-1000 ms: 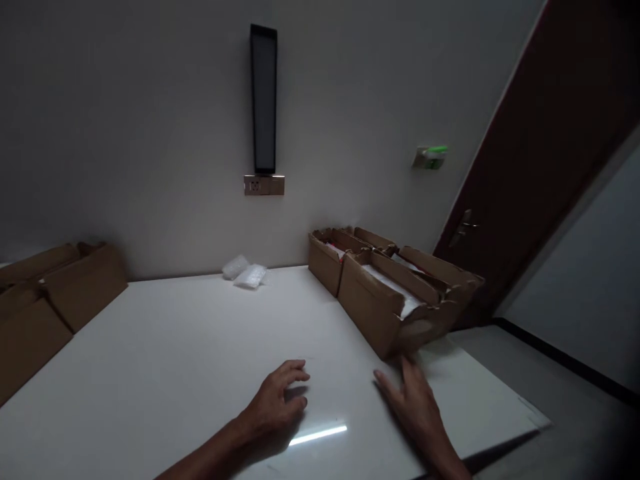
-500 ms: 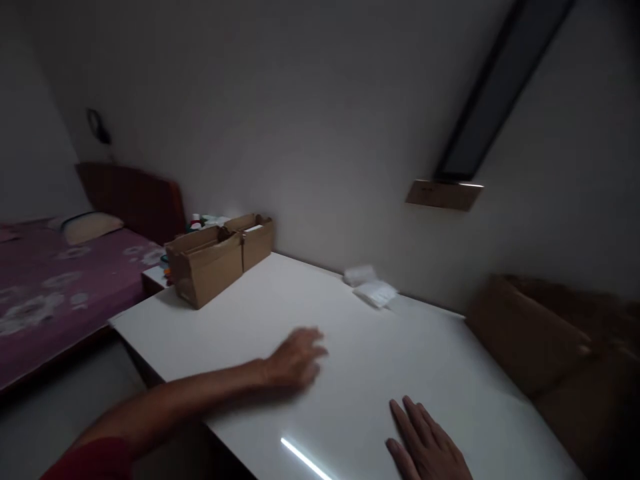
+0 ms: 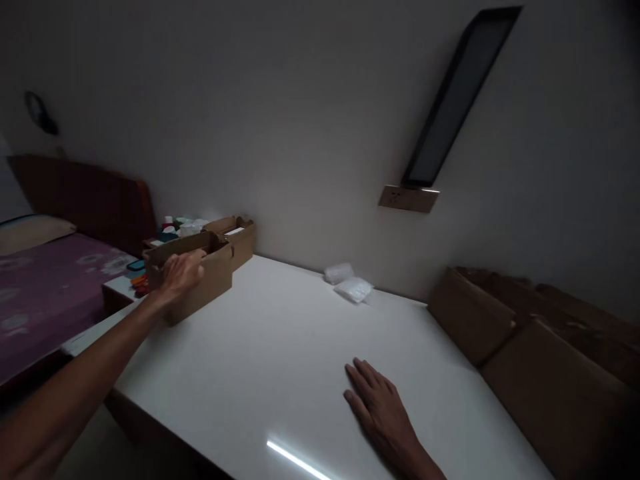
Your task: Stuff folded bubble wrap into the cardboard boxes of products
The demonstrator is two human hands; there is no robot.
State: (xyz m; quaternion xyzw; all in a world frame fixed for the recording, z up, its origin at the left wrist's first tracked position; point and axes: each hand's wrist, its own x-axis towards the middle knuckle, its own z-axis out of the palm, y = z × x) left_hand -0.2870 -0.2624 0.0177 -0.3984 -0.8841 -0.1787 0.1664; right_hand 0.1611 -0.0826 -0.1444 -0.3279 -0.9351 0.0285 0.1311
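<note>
My left hand (image 3: pixel 183 275) reaches to the near cardboard box (image 3: pixel 213 283) at the left of the white table (image 3: pixel 290 353). Its fingers are bent over the rim of the box's near wall, and the fingertips are partly hidden. The box has an open top, and its contents cannot be made out. My right hand (image 3: pixel 383 403) rests palm down on the glossy tabletop, fingers stretched out, holding nothing.
A second cardboard box (image 3: pixel 243 248) stands behind the first. White plastic-wrapped packets (image 3: pixel 354 289) lie by the wall. Larger brown boxes (image 3: pixel 473 320) line the right edge. A wall socket plate (image 3: pixel 409 199) and a bed (image 3: pixel 65 287) are beyond.
My left hand has moved from above the middle of the table to the near box's rim and closed on it. My right hand stays flat on the table. The view has turned slightly right.
</note>
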